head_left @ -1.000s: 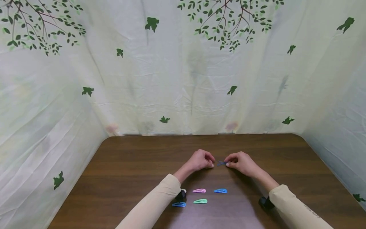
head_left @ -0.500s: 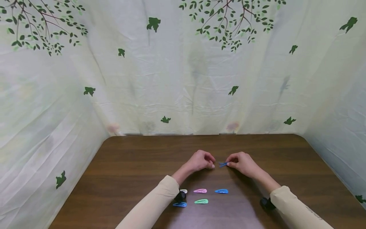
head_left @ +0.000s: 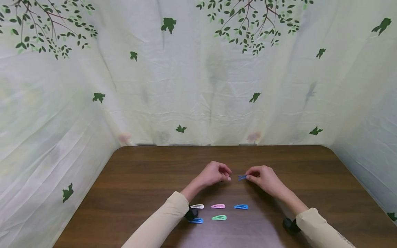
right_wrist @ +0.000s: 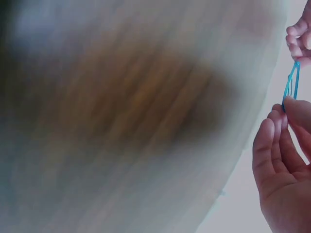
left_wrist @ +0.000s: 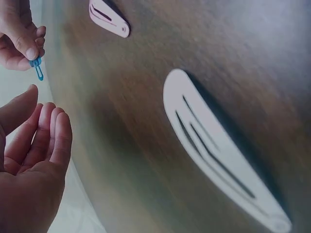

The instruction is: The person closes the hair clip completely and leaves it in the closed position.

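Note:
My right hand (head_left: 263,177) pinches a blue snap hair clip (head_left: 242,177) between thumb and fingertips above the far half of the table. The clip's narrow end points left, and in the right wrist view the clip (right_wrist: 297,78) shows its two parts spread apart. Facing it, a short gap away, is my left hand (head_left: 214,173). That hand's fingers are loosely bent, and the left wrist view shows nothing between thumb and fingers. Nearer to me lie a white hair clip (left_wrist: 177,90), a pink one (head_left: 218,206), a blue one (head_left: 241,206) and a green one (head_left: 219,217).
Another blue hair clip (head_left: 196,220) lies in the near row, partly behind the dark camera on my left wrist. The brown wooden table (head_left: 149,162) has rounded far corners. Behind it hangs a pale curtain (head_left: 198,86) printed with leaves.
My left hand has drawn slightly left, away from the held hair clip, and more of the white clip shows. The right hand keeps its pinch, nearly still.

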A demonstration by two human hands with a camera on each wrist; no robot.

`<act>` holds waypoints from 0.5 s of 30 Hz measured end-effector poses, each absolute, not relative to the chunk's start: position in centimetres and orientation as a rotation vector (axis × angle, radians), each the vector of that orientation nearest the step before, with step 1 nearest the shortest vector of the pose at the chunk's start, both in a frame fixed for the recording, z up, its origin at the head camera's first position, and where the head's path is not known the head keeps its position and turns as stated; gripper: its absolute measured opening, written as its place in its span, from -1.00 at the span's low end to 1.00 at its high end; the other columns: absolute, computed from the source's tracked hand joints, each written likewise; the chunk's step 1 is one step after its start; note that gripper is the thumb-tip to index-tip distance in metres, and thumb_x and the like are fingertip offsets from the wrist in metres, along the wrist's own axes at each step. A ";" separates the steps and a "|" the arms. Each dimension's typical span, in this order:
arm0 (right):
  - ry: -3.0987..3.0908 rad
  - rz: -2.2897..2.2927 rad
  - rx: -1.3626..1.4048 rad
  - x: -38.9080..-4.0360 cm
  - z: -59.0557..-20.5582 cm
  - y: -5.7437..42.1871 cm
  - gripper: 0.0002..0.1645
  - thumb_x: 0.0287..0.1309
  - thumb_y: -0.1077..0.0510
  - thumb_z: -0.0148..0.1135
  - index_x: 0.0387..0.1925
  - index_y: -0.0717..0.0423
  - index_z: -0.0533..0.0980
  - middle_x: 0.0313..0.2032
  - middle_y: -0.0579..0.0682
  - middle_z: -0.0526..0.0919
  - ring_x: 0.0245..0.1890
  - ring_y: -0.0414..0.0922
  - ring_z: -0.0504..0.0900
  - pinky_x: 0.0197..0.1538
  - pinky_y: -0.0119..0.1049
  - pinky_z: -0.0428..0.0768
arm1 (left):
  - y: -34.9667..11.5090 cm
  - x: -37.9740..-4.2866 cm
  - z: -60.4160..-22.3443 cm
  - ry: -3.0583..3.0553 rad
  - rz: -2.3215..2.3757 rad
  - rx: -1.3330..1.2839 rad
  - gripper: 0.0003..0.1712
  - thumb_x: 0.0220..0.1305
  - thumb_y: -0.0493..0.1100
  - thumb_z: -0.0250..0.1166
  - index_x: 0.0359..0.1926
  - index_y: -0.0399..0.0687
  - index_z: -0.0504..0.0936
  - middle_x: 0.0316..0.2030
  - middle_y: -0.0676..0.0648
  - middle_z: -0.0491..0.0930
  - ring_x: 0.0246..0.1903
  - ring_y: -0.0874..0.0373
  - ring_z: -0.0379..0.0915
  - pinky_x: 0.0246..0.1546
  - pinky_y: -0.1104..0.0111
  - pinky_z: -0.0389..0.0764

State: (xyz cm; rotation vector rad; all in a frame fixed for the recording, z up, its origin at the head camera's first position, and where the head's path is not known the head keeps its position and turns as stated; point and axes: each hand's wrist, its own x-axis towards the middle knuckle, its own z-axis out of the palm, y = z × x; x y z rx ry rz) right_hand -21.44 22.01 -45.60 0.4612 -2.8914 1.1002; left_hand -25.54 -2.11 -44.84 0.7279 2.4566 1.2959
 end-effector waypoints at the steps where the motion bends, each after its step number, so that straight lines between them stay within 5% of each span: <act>1: -2.885 1.113 0.451 -21.3 -45.5 21.9 -0.95 0.22 0.17 0.35 -0.30 -0.06 0.69 -0.37 -0.21 0.67 -0.37 -0.18 0.54 -0.30 -0.25 0.53 | -2.3 -25.5 -44.8 2.457 1.297 0.734 -0.78 0.13 -0.31 0.44 -0.17 -0.26 0.72 -0.43 0.06 0.63 -0.42 0.23 0.51 -0.39 0.43 0.52; 15: -2.720 1.176 0.394 -19.0 -44.3 20.2 -0.91 0.18 0.20 0.38 -0.28 -0.06 0.67 -0.36 -0.10 0.70 -0.41 -0.20 0.58 -0.33 -0.30 0.58 | -4.5 -24.4 -43.8 2.478 1.328 0.782 -0.77 0.15 -0.32 0.42 -0.14 -0.27 0.71 -0.43 0.05 0.64 -0.38 0.14 0.52 -0.38 0.43 0.50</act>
